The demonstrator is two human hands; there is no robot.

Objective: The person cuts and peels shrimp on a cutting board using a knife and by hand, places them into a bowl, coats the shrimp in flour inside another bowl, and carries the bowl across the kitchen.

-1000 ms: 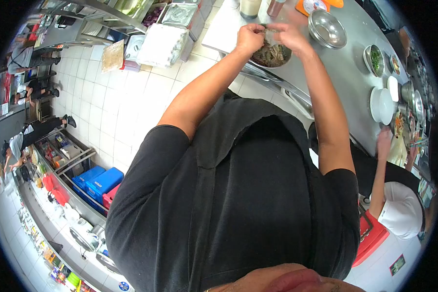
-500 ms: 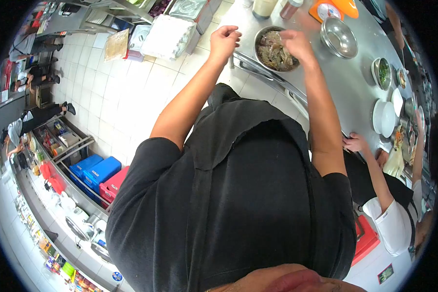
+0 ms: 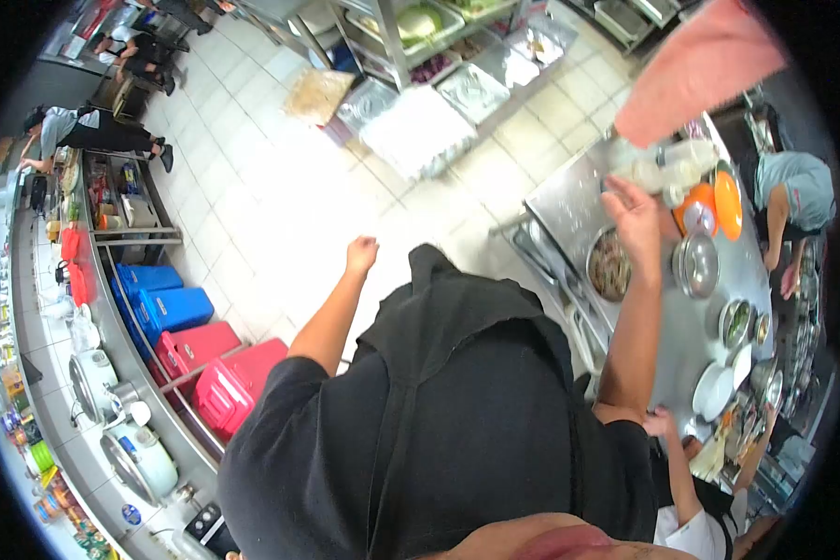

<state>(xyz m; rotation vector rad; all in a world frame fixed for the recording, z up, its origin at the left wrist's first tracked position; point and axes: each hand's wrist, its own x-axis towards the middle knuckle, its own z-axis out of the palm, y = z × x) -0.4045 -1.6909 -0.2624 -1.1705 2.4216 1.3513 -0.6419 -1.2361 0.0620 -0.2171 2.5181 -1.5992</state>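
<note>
My right hand [image 3: 635, 219] is raised over the steel table [image 3: 667, 355], beside the rim of a metal bowl [image 3: 609, 294]. Its fingers are apart and nothing shows in them. Inside the bowl lie greyish-brown pieces that look like raw shrimp [image 3: 610, 261]. My left hand [image 3: 362, 254] hangs over the tiled floor, away from the table, with curled fingers and no object visible. A blurred pink, cloth-like sheet [image 3: 700, 75] is in the air beyond my right hand; what holds it up cannot be made out.
An orange scale [image 3: 695, 210] and stacked metal bowls [image 3: 697, 264] stand on the table. White bowls [image 3: 713, 392] lie nearer a co-worker's hand [image 3: 660, 423]. A rack [image 3: 397, 42] and a plastic-covered container [image 3: 420, 131] are ahead. Red bins [image 3: 238, 387] stand left; another person [image 3: 793, 191] is across the table.
Both hands have left the bowl: my left hand now hangs lower and farther from the table, my right is raised beyond it. The view has shifted, and the pink sheet has come into sight.
</note>
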